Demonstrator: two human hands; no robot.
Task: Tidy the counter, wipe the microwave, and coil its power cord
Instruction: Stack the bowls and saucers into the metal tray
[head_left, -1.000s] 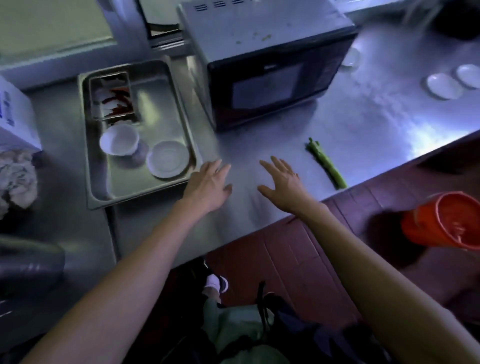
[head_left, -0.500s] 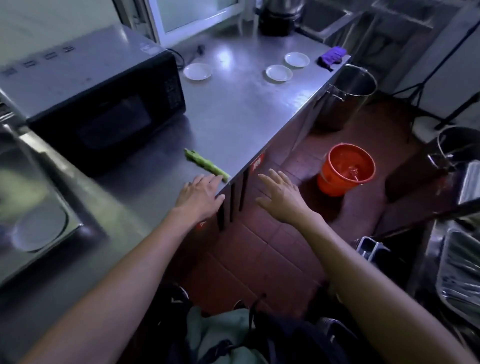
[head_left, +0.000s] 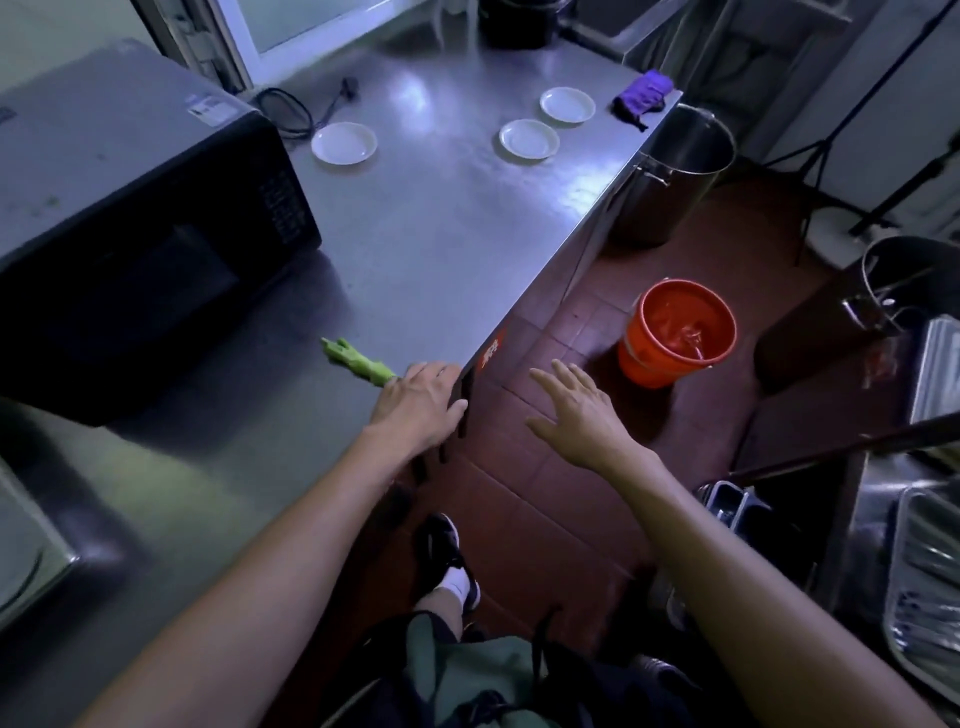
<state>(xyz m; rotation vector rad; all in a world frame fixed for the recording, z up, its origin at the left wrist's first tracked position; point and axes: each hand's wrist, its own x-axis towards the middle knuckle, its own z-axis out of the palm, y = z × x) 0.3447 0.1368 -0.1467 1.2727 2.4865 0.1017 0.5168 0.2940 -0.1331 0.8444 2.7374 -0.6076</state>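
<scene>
Since the earlier frame, the left hand has reached the green vegetable at the bench edge, fingers resting flat on it, likely to clear it. Right hand hovers spread, empty. Microwave sits left; cord upper centre.

The left hand lies over the near end of a green vegetable stalk at the steel counter edge; the right hand hovers spread above the floor. A black microwave, its loose cord, 3 white plates and a purple cloth sit on the counter, an orange bucket below.
</scene>
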